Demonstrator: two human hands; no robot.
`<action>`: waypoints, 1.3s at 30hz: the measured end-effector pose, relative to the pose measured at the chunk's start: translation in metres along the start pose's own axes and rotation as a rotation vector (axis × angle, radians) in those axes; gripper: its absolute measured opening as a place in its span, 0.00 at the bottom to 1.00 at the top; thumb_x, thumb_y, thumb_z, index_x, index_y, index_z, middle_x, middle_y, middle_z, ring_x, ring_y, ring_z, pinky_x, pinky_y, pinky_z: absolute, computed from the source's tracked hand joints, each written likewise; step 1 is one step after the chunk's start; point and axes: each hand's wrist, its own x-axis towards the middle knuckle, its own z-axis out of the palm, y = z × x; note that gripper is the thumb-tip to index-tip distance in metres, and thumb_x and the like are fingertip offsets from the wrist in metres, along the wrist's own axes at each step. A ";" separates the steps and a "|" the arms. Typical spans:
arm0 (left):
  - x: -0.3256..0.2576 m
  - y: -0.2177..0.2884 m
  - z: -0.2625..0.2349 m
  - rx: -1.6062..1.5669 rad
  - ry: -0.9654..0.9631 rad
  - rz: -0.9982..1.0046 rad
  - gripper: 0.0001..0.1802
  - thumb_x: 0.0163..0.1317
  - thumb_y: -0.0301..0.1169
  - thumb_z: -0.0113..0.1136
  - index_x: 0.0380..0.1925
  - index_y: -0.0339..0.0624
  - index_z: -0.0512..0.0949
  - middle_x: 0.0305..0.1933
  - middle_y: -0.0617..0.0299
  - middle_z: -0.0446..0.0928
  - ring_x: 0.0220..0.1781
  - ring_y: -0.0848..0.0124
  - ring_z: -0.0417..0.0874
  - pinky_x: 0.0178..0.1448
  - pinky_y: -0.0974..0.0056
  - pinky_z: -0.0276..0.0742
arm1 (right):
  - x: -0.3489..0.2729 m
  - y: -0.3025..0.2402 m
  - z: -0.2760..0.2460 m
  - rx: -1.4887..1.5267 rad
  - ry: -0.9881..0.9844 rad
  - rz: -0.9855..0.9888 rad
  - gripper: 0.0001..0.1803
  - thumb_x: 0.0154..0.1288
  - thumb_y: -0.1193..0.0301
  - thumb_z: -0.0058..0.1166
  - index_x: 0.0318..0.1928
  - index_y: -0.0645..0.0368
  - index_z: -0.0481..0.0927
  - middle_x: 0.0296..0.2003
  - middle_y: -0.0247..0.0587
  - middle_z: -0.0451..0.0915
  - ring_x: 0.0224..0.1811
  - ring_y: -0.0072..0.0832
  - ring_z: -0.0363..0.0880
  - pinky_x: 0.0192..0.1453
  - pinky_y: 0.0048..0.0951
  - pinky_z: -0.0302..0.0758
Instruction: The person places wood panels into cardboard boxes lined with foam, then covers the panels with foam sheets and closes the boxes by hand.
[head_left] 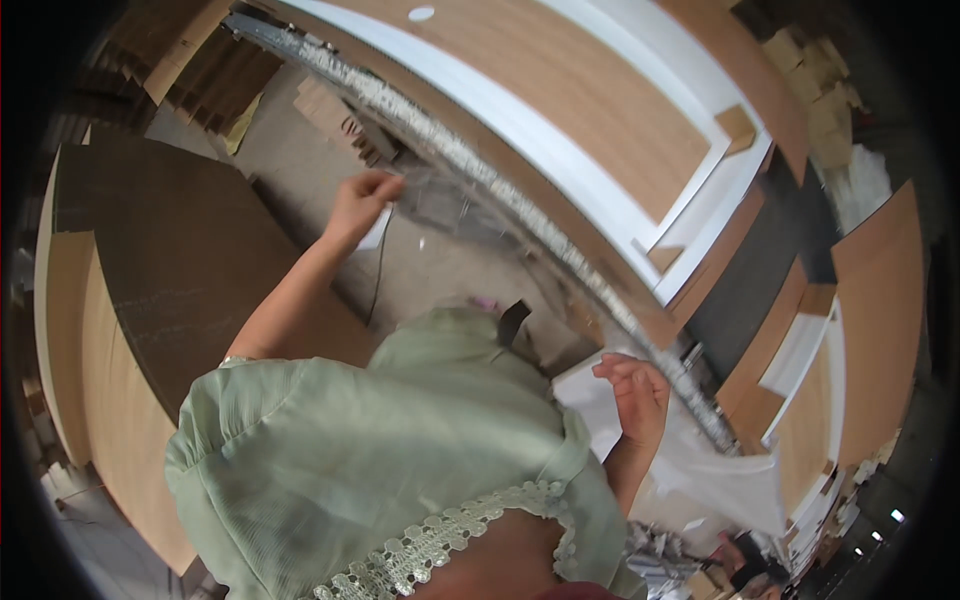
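My left hand (362,208) is raised over the floor at the left of the workbench, its fingers curled closed. Whatever they may hold is hidden. A small white piece (376,229) shows just below that hand; I cannot tell whether the two touch. Beside the bench's near edge, my right hand (641,400) is lifted with loosely bent fingers and nothing visible in it. On the bench lies a wooden panel (560,90) bordered by white strips, with small wooden blocks (737,129) at its corner.
The bench's speckled metal edge (480,170) runs diagonally past me. At my left stands a large stack of dark-topped boards (180,250). A second framed panel (805,430) lies at the right. White sheeting (720,485) hangs near my right arm, and stacked wood pieces (340,120) sit on the floor.
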 end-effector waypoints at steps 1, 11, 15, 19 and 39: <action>-0.018 -0.008 0.012 0.159 -0.285 0.024 0.12 0.61 0.35 0.58 0.33 0.35 0.80 0.28 0.65 0.78 0.33 0.79 0.76 0.36 0.72 0.70 | -0.020 0.020 -0.004 -0.126 0.113 0.114 0.15 0.68 0.69 0.45 0.42 0.70 0.77 0.45 0.52 0.78 0.45 0.36 0.78 0.52 0.36 0.73; -0.188 -0.039 -0.020 0.629 -0.960 -0.330 0.14 0.58 0.30 0.57 0.44 0.37 0.77 0.40 0.59 0.80 0.41 0.73 0.78 0.46 0.67 0.74 | -0.253 0.200 -0.005 -0.285 0.674 0.551 0.15 0.62 0.76 0.49 0.49 0.65 0.75 0.38 0.39 0.78 0.41 0.21 0.73 0.47 0.19 0.68; -0.239 -0.028 -0.018 0.590 -0.931 -0.429 0.20 0.57 0.37 0.58 0.48 0.38 0.76 0.44 0.54 0.80 0.44 0.68 0.79 0.50 0.63 0.72 | -0.304 0.205 0.007 -0.181 0.688 0.594 0.15 0.60 0.77 0.50 0.48 0.65 0.75 0.37 0.37 0.78 0.40 0.20 0.73 0.46 0.19 0.68; -0.246 -0.045 -0.018 0.787 -0.975 -0.649 0.21 0.55 0.34 0.59 0.49 0.38 0.76 0.47 0.55 0.78 0.47 0.70 0.77 0.50 0.63 0.73 | -0.340 0.206 0.023 -0.103 0.699 0.595 0.15 0.59 0.78 0.52 0.48 0.66 0.76 0.36 0.36 0.79 0.39 0.19 0.73 0.44 0.19 0.69; -0.135 0.063 0.050 0.964 -1.772 -0.364 0.11 0.50 0.20 0.61 0.36 0.36 0.81 0.30 0.70 0.79 0.35 0.82 0.72 0.38 0.73 0.70 | -0.336 0.101 0.125 0.509 0.677 0.401 0.11 0.48 0.83 0.60 0.36 0.68 0.81 0.24 0.26 0.77 0.28 0.11 0.67 0.28 0.17 0.65</action>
